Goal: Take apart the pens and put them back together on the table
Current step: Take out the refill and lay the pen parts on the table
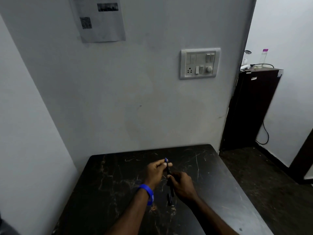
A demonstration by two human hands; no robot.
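A dark pen (168,170) with a blue far end is held above the black marble table (110,184), pointing away from me. My left hand (156,172), with a blue wristband, pinches its far blue end. My right hand (182,184) grips its near part, and the pen's lower end sticks out below that hand. A short dark pen piece (169,199) lies on the table just below both hands.
The table stands against a grey wall with a switch panel (199,63) and a taped paper (98,19). A dark cabinet (252,106) with a bottle and cable stands at the right, beyond the table's right edge.
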